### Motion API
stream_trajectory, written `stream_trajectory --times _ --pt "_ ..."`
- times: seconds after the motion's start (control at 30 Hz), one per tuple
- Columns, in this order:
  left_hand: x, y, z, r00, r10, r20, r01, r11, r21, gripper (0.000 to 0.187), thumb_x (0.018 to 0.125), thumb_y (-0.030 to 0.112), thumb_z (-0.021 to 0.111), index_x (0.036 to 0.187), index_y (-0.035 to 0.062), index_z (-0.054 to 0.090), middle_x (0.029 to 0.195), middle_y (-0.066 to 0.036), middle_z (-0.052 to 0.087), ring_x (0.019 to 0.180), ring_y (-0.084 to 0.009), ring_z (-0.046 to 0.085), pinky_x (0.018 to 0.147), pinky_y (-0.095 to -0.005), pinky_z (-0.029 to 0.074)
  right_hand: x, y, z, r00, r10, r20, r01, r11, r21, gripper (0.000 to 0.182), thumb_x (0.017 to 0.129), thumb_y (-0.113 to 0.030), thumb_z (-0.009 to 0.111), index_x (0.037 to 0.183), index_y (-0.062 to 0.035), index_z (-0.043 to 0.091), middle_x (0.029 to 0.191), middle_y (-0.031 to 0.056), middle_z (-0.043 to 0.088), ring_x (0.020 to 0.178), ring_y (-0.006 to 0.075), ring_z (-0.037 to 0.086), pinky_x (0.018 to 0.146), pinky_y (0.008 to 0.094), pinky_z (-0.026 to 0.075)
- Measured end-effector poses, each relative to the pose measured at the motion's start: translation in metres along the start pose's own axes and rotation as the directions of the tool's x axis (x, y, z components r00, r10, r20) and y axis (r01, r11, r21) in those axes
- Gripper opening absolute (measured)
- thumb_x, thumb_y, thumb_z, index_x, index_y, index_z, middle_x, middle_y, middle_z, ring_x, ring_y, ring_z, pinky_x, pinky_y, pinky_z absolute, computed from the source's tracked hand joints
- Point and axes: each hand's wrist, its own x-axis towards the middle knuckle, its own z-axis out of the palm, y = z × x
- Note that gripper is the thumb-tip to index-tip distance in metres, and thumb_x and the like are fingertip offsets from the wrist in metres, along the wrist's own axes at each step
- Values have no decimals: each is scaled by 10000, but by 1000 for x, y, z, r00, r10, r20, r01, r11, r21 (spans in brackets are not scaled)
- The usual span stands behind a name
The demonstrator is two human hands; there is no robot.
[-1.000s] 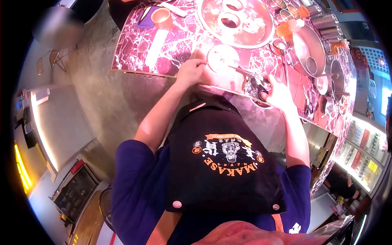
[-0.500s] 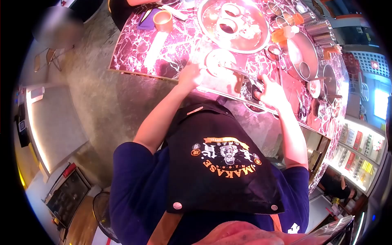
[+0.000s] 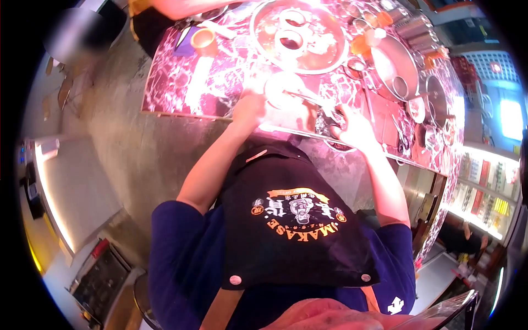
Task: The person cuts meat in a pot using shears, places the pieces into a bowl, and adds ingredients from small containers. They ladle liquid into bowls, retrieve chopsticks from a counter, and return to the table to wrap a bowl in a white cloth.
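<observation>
My right hand (image 3: 352, 127) is closed around the near end of a long, thin metal utensil (image 3: 311, 99). Its far end reaches left over a white round item (image 3: 283, 89), washed out by glare. Whether the utensil is a knife or something else I cannot make out. My left hand (image 3: 250, 113) is at the left side of the white item, its fingers lost in bright light. Beneath lies a pale board (image 3: 291, 118) at the table edge. A dark round-rimmed container (image 3: 338, 144) is partly visible below my right hand.
On the marbled table (image 3: 165, 82) stand a large metal basin (image 3: 324, 67) holding cups, a deep pot (image 3: 410, 60), an orange-brown cup (image 3: 203, 41) and scissors (image 3: 404, 144). Another person's arm (image 3: 187, 6) reaches in at the top left. A lit display fridge (image 3: 478, 187) stands right.
The view has shifted, so the table items sit slightly farther left. My hands keep about the same places around the white item. The other person's arm shows more at the top left.
</observation>
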Motion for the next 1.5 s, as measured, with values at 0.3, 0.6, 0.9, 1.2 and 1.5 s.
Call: stream_trajectory --times 0.3,0.6,0.9,1.2,1.5 --pt "2 39 -15 990 27 138 -25 999 -20 239 889 234 563 1013 77 694 866 -187 664 819 -330 656 729 -417 512 31 30 87 975 -122 -185 169 948 269 311 724 -156 645 1024 -91 698 842 187 671 769 328 659 677 441 522" --pt "9 26 -39 992 -62 112 45 989 143 296 884 260 506 1078 147 700 959 -208 681 896 -401 657 798 -476 513 -11 17 15 991 87 98 -108 964 243 454 708 -221 678 1147 -117 621 956 173 677 916 334 657 789 452 516" --pt "14 48 -51 983 -59 175 56 998 23 254 868 211 515 1024 147 705 934 -146 677 863 -356 657 753 -437 520 19 17 50 999 29 36 -37 970 239 498 727 -213 724 1159 -19 568 1039 207 644 990 354 625 865 420 486" --pt "16 42 -56 987 -83 141 75 995 60 249 884 190 481 981 133 704 940 -131 686 857 -344 663 754 -439 528 17 10 25 990 47 130 -79 963 257 566 733 -267 708 1226 -36 555 1057 208 654 1026 351 625 907 413 486" --pt "19 52 -62 947 -125 297 53 970 238 241 882 205 489 965 136 705 921 -142 683 851 -338 667 748 -448 527 46 9 55 990 43 138 -77 965 251 509 751 -283 726 1176 -44 578 1011 171 669 986 324 639 883 421 481"
